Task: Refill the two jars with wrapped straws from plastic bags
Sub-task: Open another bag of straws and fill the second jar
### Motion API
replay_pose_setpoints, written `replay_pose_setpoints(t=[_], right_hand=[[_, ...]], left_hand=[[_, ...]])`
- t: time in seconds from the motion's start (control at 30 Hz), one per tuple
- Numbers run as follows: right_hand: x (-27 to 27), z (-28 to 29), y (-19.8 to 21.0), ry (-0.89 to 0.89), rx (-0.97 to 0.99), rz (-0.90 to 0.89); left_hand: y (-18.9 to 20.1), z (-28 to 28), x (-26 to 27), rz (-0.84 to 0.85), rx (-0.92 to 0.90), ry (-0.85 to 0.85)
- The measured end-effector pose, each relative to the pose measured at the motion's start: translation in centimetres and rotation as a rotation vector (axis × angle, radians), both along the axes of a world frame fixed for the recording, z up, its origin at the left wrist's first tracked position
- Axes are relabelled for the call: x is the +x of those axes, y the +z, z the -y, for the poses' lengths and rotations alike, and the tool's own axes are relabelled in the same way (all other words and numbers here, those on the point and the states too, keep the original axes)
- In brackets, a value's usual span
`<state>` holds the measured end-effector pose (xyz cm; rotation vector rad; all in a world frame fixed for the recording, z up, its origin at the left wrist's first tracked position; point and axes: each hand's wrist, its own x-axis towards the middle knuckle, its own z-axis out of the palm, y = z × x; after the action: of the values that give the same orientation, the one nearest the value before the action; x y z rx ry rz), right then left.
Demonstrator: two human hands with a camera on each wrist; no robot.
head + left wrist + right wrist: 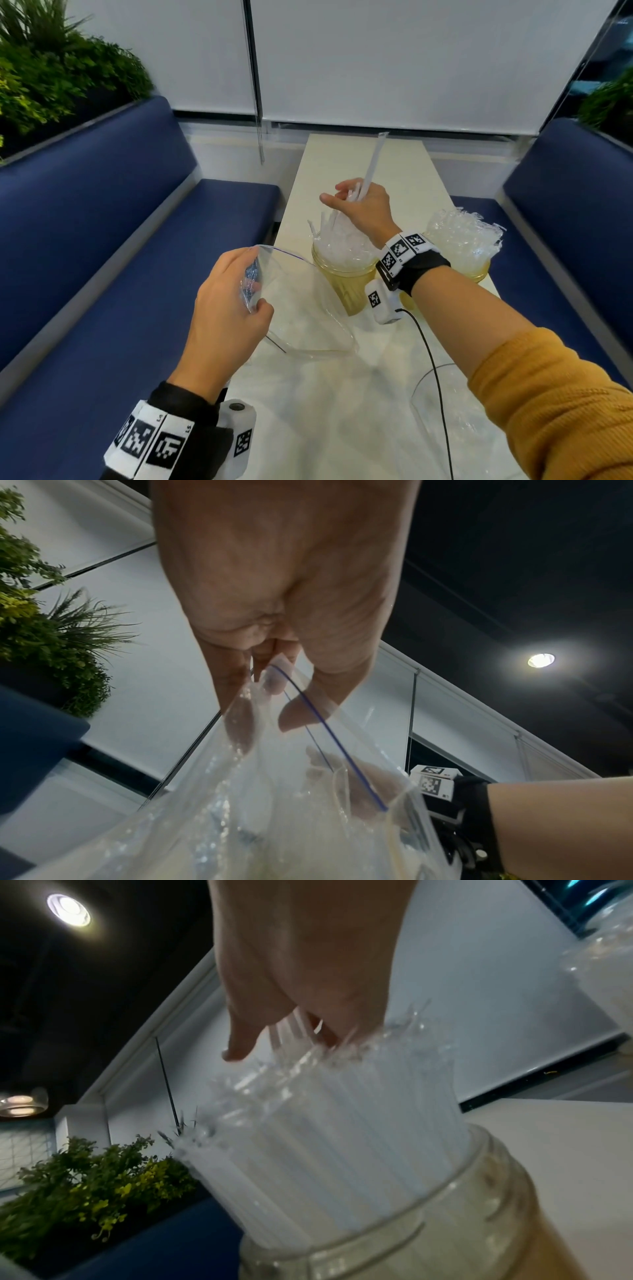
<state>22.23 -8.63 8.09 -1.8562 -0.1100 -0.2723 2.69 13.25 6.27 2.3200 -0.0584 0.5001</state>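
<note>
My left hand pinches the rim of a clear zip bag with a blue seal line, held open above the white table; the left wrist view shows the bag hanging from my left hand. My right hand grips a few wrapped white straws over the near jar, which is packed with straws. In the right wrist view my right hand sits right above the jar's straws. A second jar, also full of straws, stands to the right.
Blue benches flank the narrow table on both sides. Green plants sit behind the left bench. A second clear bag lies on the table near my right forearm, with a black cable crossing it.
</note>
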Motion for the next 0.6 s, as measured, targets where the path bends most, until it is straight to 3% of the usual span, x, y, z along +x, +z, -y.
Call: replay_pose_setpoints(t=[0.3,0.37,0.43,0.5,0.57,0.6], right_hand=[[0.1,-0.2,3.6,-0.099,0.191,0.441],[0.4,-0.3,3.3,-0.094,0.009,0.432],[0.8,0.0,1.9,-0.029,-0.398,0.317],[0.6,0.2,0.3,0.148,-0.861,0.127],[0.2,0.3,0.0,0.180,-1.010,0.087],[-0.1,0.4,0.1,0.119,-0.925,0.131]], left_hand=[[-0.1,0.4,0.0,0.001,-0.004,-0.002],[-0.1,0.6,0.0,0.002,-0.001,-0.006],[0.1,0.8,0.1,0.001,0.004,-0.008],[0.3,0.9,0.1,0.006,0.004,-0.014],[0.5,0.9,0.0,0.010,0.002,-0.016],[0.4,0.8,0.0,0.011,0.000,-0.015]])
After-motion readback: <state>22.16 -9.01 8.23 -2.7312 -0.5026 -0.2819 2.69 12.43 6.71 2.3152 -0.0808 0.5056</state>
